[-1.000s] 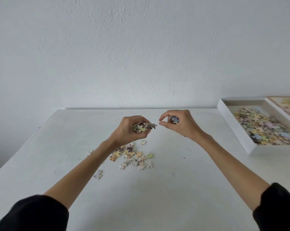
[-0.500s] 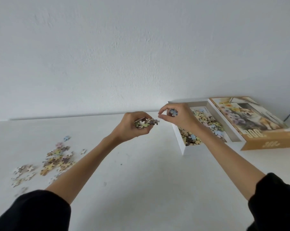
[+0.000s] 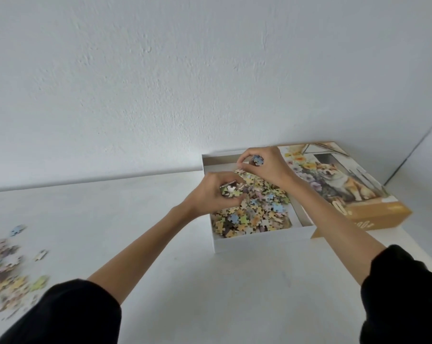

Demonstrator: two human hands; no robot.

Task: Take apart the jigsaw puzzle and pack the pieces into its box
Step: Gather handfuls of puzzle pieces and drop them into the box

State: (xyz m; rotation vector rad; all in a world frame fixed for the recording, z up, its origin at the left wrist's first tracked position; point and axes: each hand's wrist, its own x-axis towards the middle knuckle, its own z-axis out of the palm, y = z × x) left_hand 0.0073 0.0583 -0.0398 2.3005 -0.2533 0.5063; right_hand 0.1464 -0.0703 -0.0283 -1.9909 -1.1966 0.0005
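Note:
A white puzzle box [image 3: 259, 242] sits at the right of the table, part-filled with a heap of pastel jigsaw pieces [image 3: 257, 212]. My left hand [image 3: 215, 192] hovers over the box's left side, closed around a small stack of pieces [image 3: 231, 189]. Over the far part of the box, my right hand [image 3: 262, 167] pinches a single blue piece [image 3: 257, 160] between thumb and fingers. More loose pieces [image 3: 9, 269] lie scattered on the table at the far left.
The box lid [image 3: 339, 184], printed with a dog and flowers, lies right of the box, touching it. The white table [image 3: 185, 281] meets a white wall behind. My black sleeves fill the bottom corners.
Both hands have carried their pieces rightward from the loose pile to above the box. My view has swung right, so the loose pile now sits at the left edge.

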